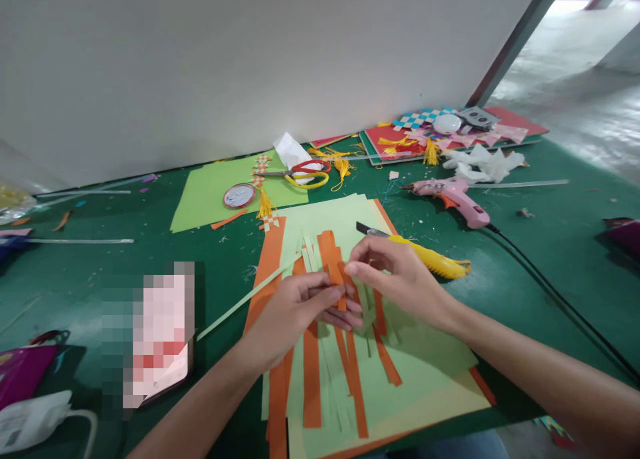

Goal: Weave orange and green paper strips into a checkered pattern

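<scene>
My left hand (315, 302) is closed on a folded orange paper strip (330, 255), with the thumb over it and the fingers behind. My right hand (393, 265) is bent into a pinch at the right edge of this strip; its fingertips partly hide the contact. Beneath both hands, several loose orange strips (312, 379) and pale green strips (330, 359) lie on stacked light green paper sheets (420, 385). A yellow craft knife (440, 257) lies just beyond my right hand, its blade pointing left.
A pink glue gun (457, 195) with a black cord lies at the right. Scissors (305, 174), a round tape roll (239, 195) and a yellow tassel (265, 204) are at the back. A blurred-out phone (163, 339) sits left on the green table (220, 279).
</scene>
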The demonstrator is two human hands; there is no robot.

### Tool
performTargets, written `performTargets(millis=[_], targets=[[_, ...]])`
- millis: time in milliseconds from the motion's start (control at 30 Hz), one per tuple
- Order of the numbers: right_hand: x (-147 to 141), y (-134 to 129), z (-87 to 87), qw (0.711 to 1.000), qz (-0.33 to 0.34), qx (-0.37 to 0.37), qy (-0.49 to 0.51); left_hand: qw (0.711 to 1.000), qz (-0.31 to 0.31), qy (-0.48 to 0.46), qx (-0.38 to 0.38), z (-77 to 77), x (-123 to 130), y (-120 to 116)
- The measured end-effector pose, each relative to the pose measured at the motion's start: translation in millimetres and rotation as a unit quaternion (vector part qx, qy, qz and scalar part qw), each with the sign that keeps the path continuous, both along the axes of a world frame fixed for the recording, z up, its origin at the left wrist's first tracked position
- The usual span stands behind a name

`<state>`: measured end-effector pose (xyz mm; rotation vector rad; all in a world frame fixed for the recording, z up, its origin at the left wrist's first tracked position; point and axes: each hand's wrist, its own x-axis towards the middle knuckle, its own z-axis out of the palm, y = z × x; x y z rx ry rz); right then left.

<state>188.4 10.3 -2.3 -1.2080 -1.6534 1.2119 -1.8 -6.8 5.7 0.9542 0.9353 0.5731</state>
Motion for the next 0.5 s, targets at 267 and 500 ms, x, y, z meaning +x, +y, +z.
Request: performTargets(millis=[267, 500], targets=[[-0.9, 2.8, -1.4, 0.980, 0.113, -0.124, 0.104, 1.000, -0.016, -0.004, -0.013, 3.8, 2.1, -2.2], [-1.4, 2.9, -4.4, 0.956, 0.097, -0.207, 0.184, 0.997, -0.041, -0.039, -0.049, 2.8, 0.7, -1.0]])
